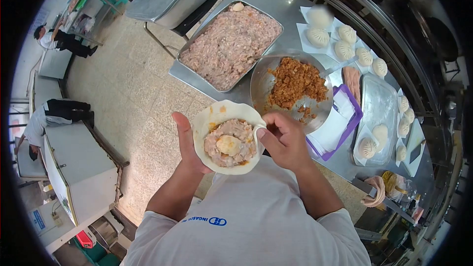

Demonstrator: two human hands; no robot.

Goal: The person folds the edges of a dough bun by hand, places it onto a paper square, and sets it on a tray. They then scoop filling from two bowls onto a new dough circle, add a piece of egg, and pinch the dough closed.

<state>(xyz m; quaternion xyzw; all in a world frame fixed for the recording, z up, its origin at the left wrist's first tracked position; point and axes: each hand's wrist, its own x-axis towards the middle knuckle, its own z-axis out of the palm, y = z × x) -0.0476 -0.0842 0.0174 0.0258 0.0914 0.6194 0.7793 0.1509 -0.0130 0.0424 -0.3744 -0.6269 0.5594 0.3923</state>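
A round dough wrapper is held up in front of my chest, with pink minced filling and a pale lump at its centre. My left hand supports the wrapper from beneath and its left side, thumb raised apart from it. The thumb and forefinger of my right hand pinch the wrapper's right edge. Beyond them, a metal tray of pink minced meat and a steel bowl with reddish-brown filling rest on the steel table.
Pleated buns on paper line the table's right side. Nearby are a purple-edged tray, a metal tray, folded cloths and a dark-bladed tool. Two people are at far left, near white counters.
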